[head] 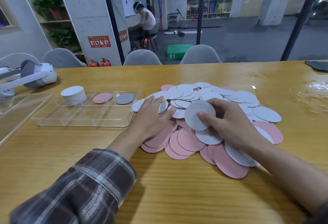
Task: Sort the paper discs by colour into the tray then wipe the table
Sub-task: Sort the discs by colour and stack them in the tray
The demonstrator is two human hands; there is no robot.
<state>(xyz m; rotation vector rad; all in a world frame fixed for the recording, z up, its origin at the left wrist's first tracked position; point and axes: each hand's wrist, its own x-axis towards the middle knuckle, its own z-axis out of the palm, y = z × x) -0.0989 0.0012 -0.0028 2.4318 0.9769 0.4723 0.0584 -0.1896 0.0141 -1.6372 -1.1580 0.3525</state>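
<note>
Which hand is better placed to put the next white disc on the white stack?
Probably the right hand: it holds a white disc. The left hand lies flat on the pile, though nearer the stack.

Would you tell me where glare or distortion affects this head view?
Head view: glare whitens the table at far right; wide-angle distortion tilts the window frames; a soft shadow lies beside the left sleeve; the discs look sharp.

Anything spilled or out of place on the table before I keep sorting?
Yes: a glossy wet patch lies on the table at the far right, right of the disc pile; it looks like spilled liquid. A dark cloth lies behind it. The right hand grips a white disc away from it.
</note>
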